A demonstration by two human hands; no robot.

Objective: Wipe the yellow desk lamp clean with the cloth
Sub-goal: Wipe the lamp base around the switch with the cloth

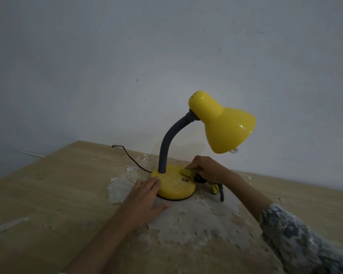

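Two hands on the lamp base (174, 186): left hand (145, 196) flat, right hand (206, 171) grip clamped on cloth (186, 172)

Peeling wooden table (48, 194) bears yellow desk lamp (176, 186) and black cord (130, 157)

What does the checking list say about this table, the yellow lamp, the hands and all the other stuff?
Surface: light wooden table with its coating peeled into pale flaky patches around the lamp.
Job's things: glossy yellow desk lamp with a grey bendy neck stands upright on its round yellow base; yellow cloth is pressed on the base.
Clutter: nothing seen apart from loose flakes.
Hands: left hand lies flat against the base edge; right hand holds the cloth, with a dark and yellow piece hanging below it.
Cables: thin black cord runs from the base to the table's far edge.
Surroundings: plain pale wall.
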